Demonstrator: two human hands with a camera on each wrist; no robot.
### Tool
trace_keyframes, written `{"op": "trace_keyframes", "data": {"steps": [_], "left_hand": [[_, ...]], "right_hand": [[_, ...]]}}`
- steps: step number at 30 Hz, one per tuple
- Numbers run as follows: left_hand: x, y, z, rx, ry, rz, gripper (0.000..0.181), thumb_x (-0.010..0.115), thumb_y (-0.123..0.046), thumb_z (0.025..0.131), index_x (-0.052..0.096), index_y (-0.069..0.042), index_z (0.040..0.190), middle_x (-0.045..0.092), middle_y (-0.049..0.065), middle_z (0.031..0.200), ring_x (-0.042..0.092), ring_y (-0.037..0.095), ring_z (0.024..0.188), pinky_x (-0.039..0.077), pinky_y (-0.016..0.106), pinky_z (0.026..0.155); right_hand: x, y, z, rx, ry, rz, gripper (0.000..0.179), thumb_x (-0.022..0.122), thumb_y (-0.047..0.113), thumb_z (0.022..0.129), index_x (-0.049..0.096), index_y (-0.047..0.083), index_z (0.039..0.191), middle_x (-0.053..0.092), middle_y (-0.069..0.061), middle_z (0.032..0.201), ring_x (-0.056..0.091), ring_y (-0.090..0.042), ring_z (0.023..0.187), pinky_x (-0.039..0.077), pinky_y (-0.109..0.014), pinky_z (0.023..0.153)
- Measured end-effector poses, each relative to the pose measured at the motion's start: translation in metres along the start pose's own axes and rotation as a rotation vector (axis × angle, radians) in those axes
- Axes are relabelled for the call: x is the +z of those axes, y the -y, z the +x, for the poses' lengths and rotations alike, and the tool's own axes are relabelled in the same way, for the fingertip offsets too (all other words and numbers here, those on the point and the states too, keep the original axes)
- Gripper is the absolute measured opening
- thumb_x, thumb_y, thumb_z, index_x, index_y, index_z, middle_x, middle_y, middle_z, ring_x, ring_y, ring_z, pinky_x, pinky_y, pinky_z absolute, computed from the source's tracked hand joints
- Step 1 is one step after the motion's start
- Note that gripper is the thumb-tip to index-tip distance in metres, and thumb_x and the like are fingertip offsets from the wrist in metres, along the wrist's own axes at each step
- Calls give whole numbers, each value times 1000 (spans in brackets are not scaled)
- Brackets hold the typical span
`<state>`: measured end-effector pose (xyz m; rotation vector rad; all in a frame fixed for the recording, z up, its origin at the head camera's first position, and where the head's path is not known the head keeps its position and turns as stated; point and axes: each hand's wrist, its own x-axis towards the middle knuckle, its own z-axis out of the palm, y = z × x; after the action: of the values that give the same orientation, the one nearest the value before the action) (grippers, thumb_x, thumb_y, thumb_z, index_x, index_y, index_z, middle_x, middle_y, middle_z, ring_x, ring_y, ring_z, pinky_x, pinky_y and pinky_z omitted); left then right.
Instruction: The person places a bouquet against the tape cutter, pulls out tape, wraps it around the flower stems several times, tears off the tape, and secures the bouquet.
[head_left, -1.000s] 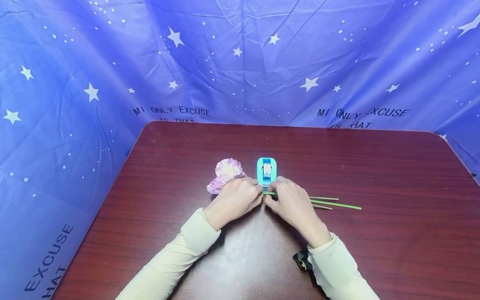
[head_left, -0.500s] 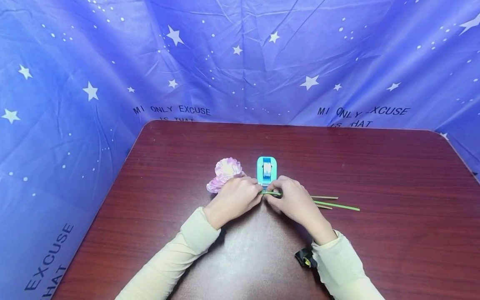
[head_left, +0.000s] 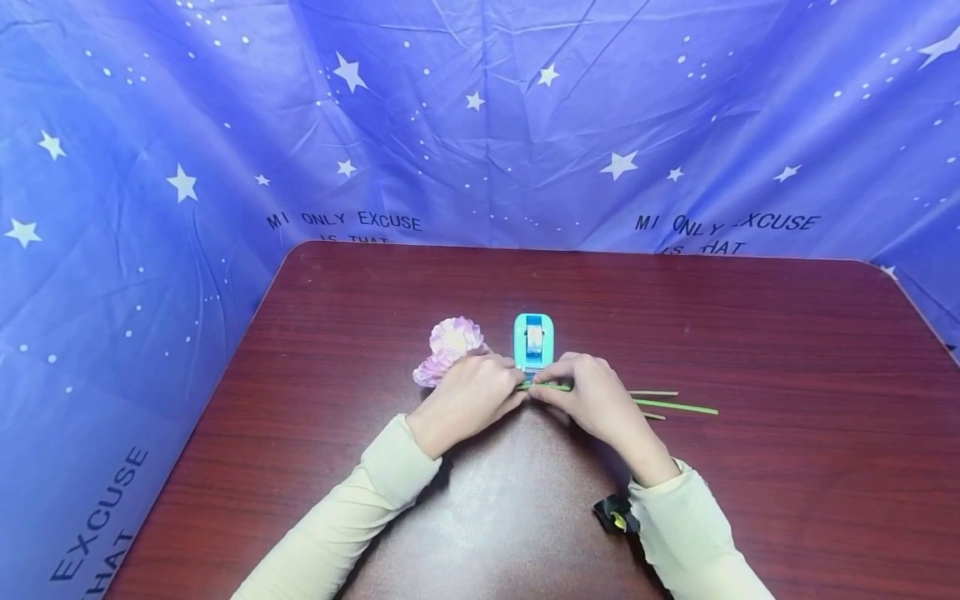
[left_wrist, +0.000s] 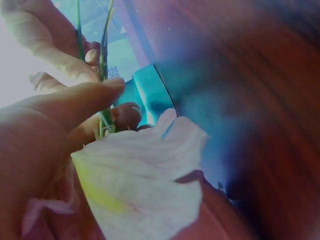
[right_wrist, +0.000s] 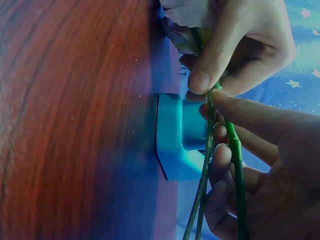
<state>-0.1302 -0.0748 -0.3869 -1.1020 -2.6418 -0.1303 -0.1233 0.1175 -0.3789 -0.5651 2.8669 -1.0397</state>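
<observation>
Blue star-printed cloth (head_left: 480, 133) hung behind and left of the red-brown desk (head_left: 352, 325), and everything in use sat mid-desk, prob. so both hands could reach w/o stretching. From my end I had the head cam plus both wrist feeds. L hand (head_left: 468, 392) had thumb and fingers pinched round the green stems (head_left: 675, 406) just below the pink-white blooms (head_left: 456, 337); gripping there presumably held the bundle together and spared the petals. Blooms lay on that hand's far-left side, stems running R across the desk, ends fanned out past the other hand, unheld.

R hand (head_left: 592, 400) was right beside the first, thumb and index drawn to a pinch on the same stems, other fingers curled behind them per the R wrist feed. I'd guess the grips sat that close to control one short stretch. Couldn't tell if a bit of tape was caught b/w those fingertips: too small, partly hidden.

Turquoise tape dispenser (head_left: 534, 337) stood just beyond the fingertips, b/w the two hands, near end close to the stems, approx. where tape would be handy, I reckoned. Whether either hand touched it, I couldn't make out.
</observation>
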Motion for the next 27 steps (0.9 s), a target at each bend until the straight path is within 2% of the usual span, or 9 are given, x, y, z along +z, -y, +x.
{"op": "trace_keyframes", "data": {"steps": [7, 18, 27], "left_hand": [[0, -1, -1, 6, -10, -10, 13, 66, -21, 92, 72, -17, 80, 65, -6, 75, 64, 11, 69, 54, 31, 67], [1, 0, 0, 28, -33, 6, 12, 66, -20, 91, 74, -18, 82, 64, -8, 71, 63, 10, 66, 54, 29, 64], [0, 1, 0, 46, -48, -4, 13, 66, -20, 90, 72, -18, 79, 61, -8, 67, 61, 10, 63, 53, 30, 62]], "right_hand": [[1, -2, 0, -11, -20, -3, 6, 80, 21, 83, 81, 17, 87, 67, 6, 81, 54, -6, 68, 45, -28, 65], [-2, -1, -1, -7, -9, -46, 13, 79, 22, 85, 81, 12, 92, 69, 4, 87, 63, -13, 81, 50, -35, 72], [-4, 1, -2, -1, 7, -62, 15, 78, 23, 86, 81, 13, 97, 69, 4, 89, 61, -12, 80, 48, -33, 70]]}}
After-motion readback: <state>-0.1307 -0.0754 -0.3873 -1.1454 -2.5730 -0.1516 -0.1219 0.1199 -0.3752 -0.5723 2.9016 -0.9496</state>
